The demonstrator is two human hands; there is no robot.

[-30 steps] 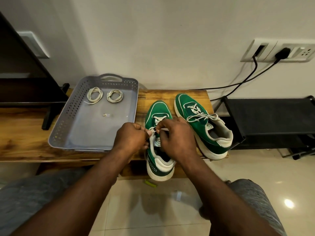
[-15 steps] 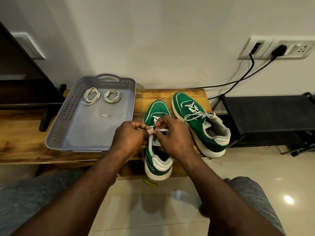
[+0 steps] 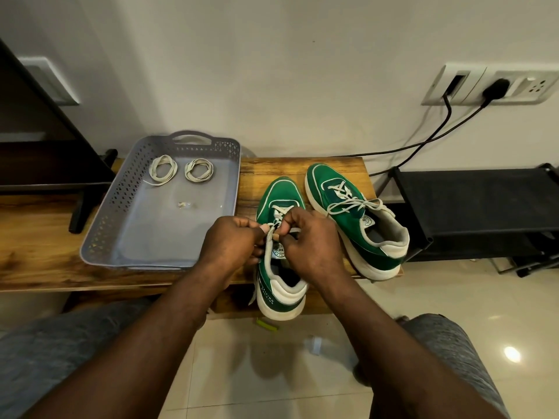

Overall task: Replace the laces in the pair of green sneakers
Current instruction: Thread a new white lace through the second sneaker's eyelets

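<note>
The left green sneaker [image 3: 279, 193] sits on the wooden bench [image 3: 39, 261], its heel overhanging the near edge. Its white lace [image 3: 268, 244] is pinched above the tongue by the left hand [image 3: 230, 241] and the right hand [image 3: 313, 244], fingers curled tight on it. The second sneaker [image 3: 355, 220], laced, lies just to the right. Left of both, a grey tray [image 3: 99, 225] holds 2 coiled laces [image 3: 163, 174] at its far end
</note>
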